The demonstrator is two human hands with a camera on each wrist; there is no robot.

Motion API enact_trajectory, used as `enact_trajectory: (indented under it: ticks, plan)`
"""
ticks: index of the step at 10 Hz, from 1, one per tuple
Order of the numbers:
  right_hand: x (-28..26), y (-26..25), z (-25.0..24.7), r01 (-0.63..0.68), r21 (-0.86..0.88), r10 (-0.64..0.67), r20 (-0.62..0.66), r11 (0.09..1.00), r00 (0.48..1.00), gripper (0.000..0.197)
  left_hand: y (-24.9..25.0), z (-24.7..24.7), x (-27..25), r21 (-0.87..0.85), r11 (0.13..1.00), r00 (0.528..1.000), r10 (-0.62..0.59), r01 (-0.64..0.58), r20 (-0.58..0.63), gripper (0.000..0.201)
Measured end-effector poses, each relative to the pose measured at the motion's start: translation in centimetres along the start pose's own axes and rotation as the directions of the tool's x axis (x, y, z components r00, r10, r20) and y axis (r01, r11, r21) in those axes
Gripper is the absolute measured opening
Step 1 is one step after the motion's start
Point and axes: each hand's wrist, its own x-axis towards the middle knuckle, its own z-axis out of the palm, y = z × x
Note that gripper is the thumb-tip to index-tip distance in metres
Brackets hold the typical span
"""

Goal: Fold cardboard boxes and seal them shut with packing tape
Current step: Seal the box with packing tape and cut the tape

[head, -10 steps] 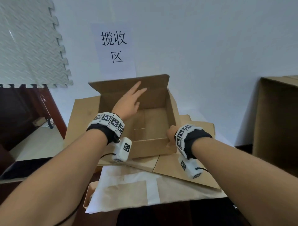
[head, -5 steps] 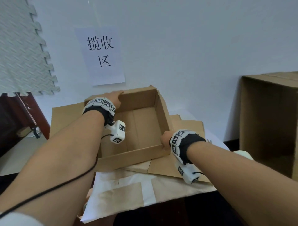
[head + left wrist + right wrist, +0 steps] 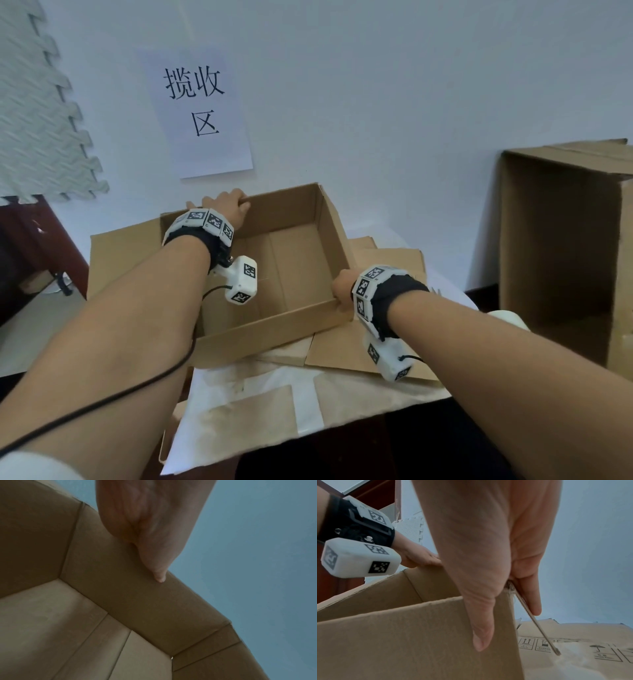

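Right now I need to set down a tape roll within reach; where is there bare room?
Inside the open shallow brown cardboard box, its floor is bare between the four walls. Nearer, the white paper sheet has room. Flattened brown cardboard sheets crowd the right side.

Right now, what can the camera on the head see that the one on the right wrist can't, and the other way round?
Only the head view shows the paper sign on the wall, the tall carton at right and the open box's floor. Only the right wrist view shows the right hand's thumb inside and fingers outside the box wall, plus printed handling symbols on flat cardboard. Both show the open box and the left hand gripping its far rim.
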Motion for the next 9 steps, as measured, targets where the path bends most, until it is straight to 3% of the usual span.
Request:
enact_trajectory:
  ticks: [1, 2, 3, 4, 5, 6, 8, 9]
  plan:
    - [2.5, -0.2, 0.2, 0.058, -0.269, -0.01, 0.176, 0.961, 0.984, 0.027, 0.3, 0.1, -0.3, -0.088, 0.995, 0.998, 0.057, -0.057, -0.006, 0.055]
    - [2.5, 0.2, -0.2, 0.058, -0.139, -0.045, 0.094, 0.989, 0.995, 0.032, 1.2, 0.1, -1.7, -0.172, 0.978, 0.992, 0.108, -0.117, -0.06, 0.072]
    - [2.5, 0.4, -0.5, 0.073, -0.14, -0.059, 0.099, 0.987, 0.993, 0.028, 2.1, 0.3, -3.5, -0.201, 0.959, 0.98, 0.189, -0.197, -0.061, 0.073]
    - [2.6, -0.1, -1.2, 0.089, -0.17, -0.077, 0.076, 0.981, 0.994, 0.047, 2.1, 0.7, -5.1, -0.202, 0.948, 0.969, 0.242, -0.247, -0.047, 0.069]
    - [1.5, 0.2, -2.9, 0.119, -0.211, -0.116, 0.026, 0.97, 0.993, 0.039, 1.3, 0.5, -6.0, -0.2, 0.947, 0.967, 0.25, -0.253, -0.041, 0.066]
    - [0.9, 1.4, -5.6, 0.099, -0.203, -0.112, -0.053, 0.974, 0.992, 0.033, 0.8, -0.5, -6.1, -0.177, 0.943, 0.958, 0.264, -0.281, -0.114, 0.061]
    - [-0.8, 9.6, -10.6, -0.086, -0.02, 0.076, -0.3, 0.996, 0.951, 0.036, 5.3, -2.8, -4.9, -0.236, 0.901, 0.864, 0.233, -0.365, -0.446, 0.051]
    - [-1.8, 14.8, -11.5, -0.203, 0.122, 0.234, -0.375, 0.972, 0.897, 0.042, 9.9, -2.2, -4.2, -0.259, 0.867, 0.848, 0.282, -0.425, -0.448, 0.053]
